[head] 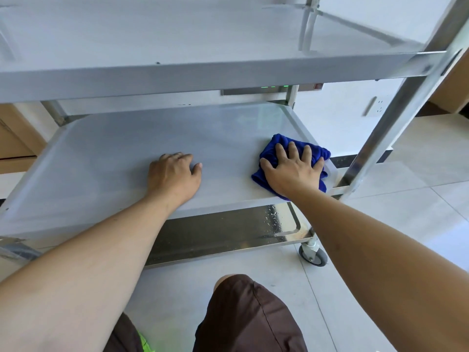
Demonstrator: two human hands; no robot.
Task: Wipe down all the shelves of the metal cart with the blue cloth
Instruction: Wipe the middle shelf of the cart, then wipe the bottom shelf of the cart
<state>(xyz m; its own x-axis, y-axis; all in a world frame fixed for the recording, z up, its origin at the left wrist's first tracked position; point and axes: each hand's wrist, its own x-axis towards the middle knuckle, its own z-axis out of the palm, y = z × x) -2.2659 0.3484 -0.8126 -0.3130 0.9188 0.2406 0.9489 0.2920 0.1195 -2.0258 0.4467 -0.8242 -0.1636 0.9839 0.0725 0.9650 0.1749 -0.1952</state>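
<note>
Pressing a bunched blue cloth (291, 158) flat against the middle shelf (114, 161) of a metal cart (396, 118), a person's right hand (291, 171) spreads its fingers wide over the fabric, pinning it by palm pressure and not by a pinch. The cloth lies at about 3 o'clock on that shelf, near its right rim and just beside the slanted corner post. The left hand (175, 174) rests on bare steel near the shelf's centre, fingers loosely curled and holding nothing, apparently bracing. Soft, light and limp, the cloth should fold wherever it is pushed and may ride up under the fingers, so a flat palm on its thickest bunch looks the surest hold; the smooth steel (likely slick) offers little drag. At 12 o'clock the top shelf (203, 34) overhangs and limits headroom for the arms. At 6 o'clock the bottom shelf (228, 235) shows droplets near its right end and probably awaits wiping. A caster wheel (313, 255) sits at 5 o'clock on the pale tiled floor (406, 224), and the person's knee (243, 301) crowds the foreground.
</note>
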